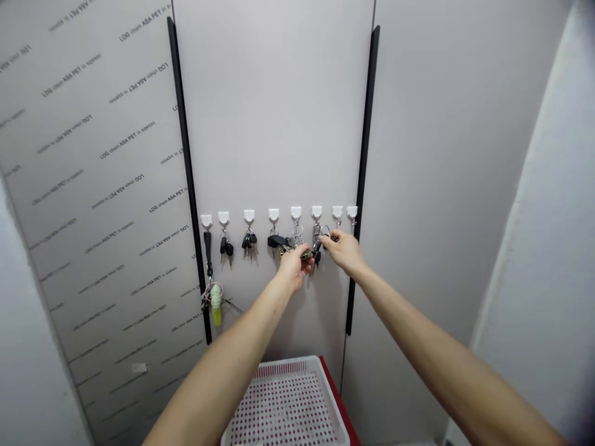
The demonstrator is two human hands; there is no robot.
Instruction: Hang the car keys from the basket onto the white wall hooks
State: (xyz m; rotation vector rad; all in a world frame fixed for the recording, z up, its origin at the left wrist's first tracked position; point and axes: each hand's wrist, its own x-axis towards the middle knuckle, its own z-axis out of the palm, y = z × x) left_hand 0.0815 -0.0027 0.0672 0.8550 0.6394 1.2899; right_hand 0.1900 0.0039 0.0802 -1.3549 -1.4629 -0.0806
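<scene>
My left hand (295,266) is closed round a bunch of keys (305,254) below the middle of a row of white hooks. To its right, my right hand (344,251) pinches a metal key ring (325,230) just beneath the hooks. Between my hands, more keys with a black fob (317,255) hang under a white hook (317,212). Left of my left hand, a black key fob (277,241) hangs from another hook (274,215). My fingers partly hide the keys they hold.
Further left hang two key bunches (250,240) (226,246) and a black strap (207,253) with a pale green charm (216,297). Long black handles (184,124) (368,124) flank the cabinet panel. Below stands a white perforated basket (332,402) on something red (335,393).
</scene>
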